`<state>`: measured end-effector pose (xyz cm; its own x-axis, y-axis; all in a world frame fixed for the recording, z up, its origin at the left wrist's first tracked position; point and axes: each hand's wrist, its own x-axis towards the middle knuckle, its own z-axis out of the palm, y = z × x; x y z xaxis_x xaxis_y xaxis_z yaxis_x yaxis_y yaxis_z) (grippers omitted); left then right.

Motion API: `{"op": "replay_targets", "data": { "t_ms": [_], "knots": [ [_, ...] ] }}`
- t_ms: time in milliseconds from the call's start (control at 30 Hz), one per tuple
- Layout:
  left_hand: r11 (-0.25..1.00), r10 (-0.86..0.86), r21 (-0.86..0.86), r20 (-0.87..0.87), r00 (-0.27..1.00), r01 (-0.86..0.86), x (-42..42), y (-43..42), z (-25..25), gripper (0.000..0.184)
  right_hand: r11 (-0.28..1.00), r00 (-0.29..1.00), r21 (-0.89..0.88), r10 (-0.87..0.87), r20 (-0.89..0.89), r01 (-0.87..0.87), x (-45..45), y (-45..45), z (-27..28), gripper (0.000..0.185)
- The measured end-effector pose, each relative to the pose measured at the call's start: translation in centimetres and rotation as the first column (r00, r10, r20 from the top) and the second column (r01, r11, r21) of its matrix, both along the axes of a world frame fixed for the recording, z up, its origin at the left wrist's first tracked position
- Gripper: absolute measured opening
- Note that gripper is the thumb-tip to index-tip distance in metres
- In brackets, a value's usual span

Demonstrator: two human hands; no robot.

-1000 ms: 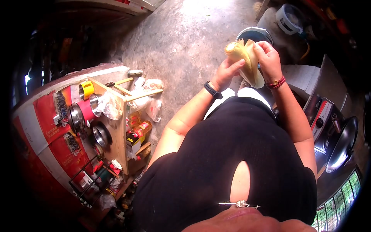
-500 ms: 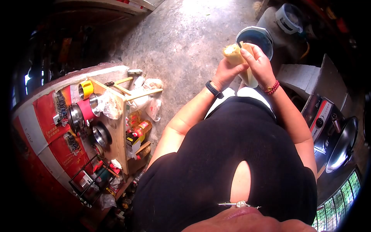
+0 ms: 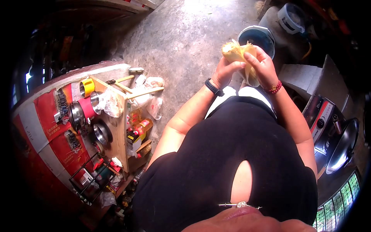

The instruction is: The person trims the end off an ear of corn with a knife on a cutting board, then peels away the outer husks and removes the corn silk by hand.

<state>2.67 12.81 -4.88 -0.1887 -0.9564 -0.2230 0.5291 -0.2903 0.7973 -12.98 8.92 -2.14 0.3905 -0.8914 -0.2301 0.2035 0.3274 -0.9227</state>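
In front of my body, an ear of corn (image 3: 232,54) with pale yellow husk is held up, its whitish end pointing to the far left. My left hand (image 3: 224,73), with a dark watch band at the wrist, is wrapped round the ear, thumb across it. My right hand (image 3: 264,67), wearing a red bead bracelet, pinches a strip of husk (image 3: 252,80) that stands away from the ear and hangs between the hands. Just beyond my right hand is a bucket (image 3: 273,46) with a dark bluish inside.
To the left, a wooden shelf unit (image 3: 125,135) bears pots, a yellow mug (image 3: 87,88) and plastic bags. On the right are a gas stove (image 3: 322,121), a wok (image 3: 342,149) and a cardboard box (image 3: 299,75). A white bucket (image 3: 290,23) stands farther back on the concrete floor (image 3: 177,46).
The husk has opened farther from the ear; its strip now leans toward my right hand. My right hand has shifted slightly right and down, while the left has barely moved.
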Motion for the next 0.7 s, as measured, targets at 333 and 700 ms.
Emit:
{"op": "replay_targets", "data": {
  "t_ms": [333,700],
  "knots": [
    [0.997,0.070,-0.015,0.016,0.997,-0.070,-0.3,-0.3,1.3,0.059,0.985,0.986,-0.038,-0.165,0.034,0.166,-0.8,0.5,-0.2,0.021],
    [0.994,0.043,-0.097,-0.149,0.988,-0.058,-0.2,-0.7,1.7,0.052,0.914,0.876,0.126,-0.407,0.259,0.387,-2.7,0.3,0.8,0.021]
  ]
}}
